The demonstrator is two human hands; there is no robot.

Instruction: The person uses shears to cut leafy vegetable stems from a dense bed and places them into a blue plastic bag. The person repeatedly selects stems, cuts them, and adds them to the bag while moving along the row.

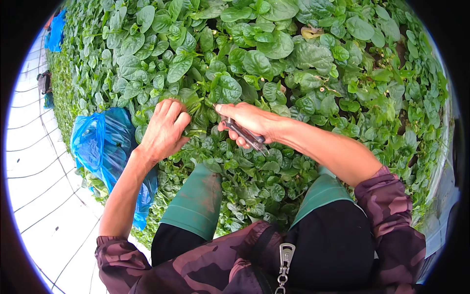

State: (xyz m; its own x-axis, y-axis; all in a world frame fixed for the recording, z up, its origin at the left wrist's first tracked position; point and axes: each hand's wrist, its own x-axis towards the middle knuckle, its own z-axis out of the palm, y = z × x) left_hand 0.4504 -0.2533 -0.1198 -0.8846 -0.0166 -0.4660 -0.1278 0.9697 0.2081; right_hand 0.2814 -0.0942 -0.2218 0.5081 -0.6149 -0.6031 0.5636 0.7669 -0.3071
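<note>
My left hand (167, 128) is curled around a bunch of green leafy shoots (191, 106) whose pale cut-looking stems point right. Just across from it, my right hand (249, 123) grips a pair of hand pruners (244, 133) with dark handles and a wire catch at the lower end. The tip of the pruners sits among the leaves by my thumb, and the blades are mostly hidden. Broad-leaved greens (226, 88), resembling Malabar spinach, spread densely under and around both hands.
A blue plastic bag (99, 141) lies on the plants left of my left forearm. My green boots (194, 200) stand among the greens. White gridded ground sheeting (40, 172) borders the bed at left; another blue bag (57, 31) is at far left. Clear plastic sheeting (442, 183) edges the right.
</note>
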